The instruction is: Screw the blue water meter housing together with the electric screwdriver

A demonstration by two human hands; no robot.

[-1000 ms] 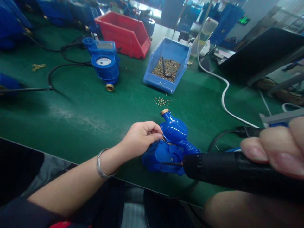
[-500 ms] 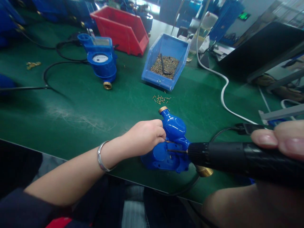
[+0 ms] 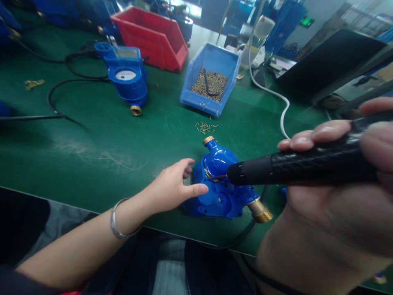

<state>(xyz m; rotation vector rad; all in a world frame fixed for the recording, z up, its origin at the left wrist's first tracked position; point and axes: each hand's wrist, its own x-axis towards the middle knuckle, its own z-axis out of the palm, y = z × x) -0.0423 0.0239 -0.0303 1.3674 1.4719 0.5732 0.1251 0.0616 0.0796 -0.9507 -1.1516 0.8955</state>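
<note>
A green-matted workbench [image 3: 101, 135] fills the view, with bright light at the far end.

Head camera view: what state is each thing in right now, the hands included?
Near water meter: lying on its side, underside showing.
Left hand: open, steadying it.
Right hand: gripping the screwdriver, tip at the meter.
Far meter: dial up.
Blue bin: holds screws.

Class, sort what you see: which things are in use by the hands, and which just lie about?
In use: left hand, right hand, electric screwdriver, blue meter body.
Lying about: second meter, red bin, blue bin, loose screws.
</note>
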